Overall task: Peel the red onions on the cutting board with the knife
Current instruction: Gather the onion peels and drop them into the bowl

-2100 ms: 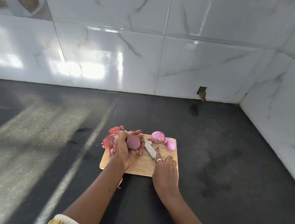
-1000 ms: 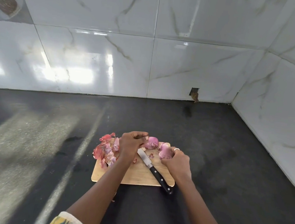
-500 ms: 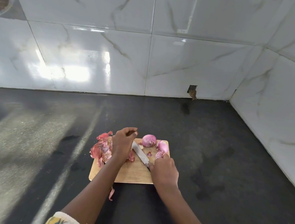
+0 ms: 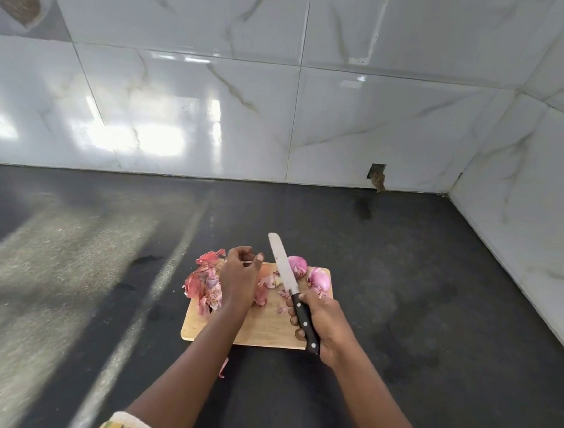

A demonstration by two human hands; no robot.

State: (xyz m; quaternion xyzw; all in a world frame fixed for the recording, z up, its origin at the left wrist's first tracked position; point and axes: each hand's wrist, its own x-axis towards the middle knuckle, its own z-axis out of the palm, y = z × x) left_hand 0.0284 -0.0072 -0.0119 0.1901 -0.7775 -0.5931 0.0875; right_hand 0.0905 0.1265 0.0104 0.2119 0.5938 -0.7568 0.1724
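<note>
The right hand [image 4: 327, 324] has lifted the black-handled knife [image 4: 289, 287], which lay on the wooden cutting board [image 4: 264, 332] a second ago, and grips it with the blade pointing away. The left hand [image 4: 238, 278] hovers by the heap of onion skins [image 4: 202, 283], fingers loosely curled and holding nothing visible. Two peeled red onions [image 4: 298, 265] sit at the board's far right corner on the dark worktop [image 4: 402, 291], so trimming looks set to resume; no writing is legible.
</note>
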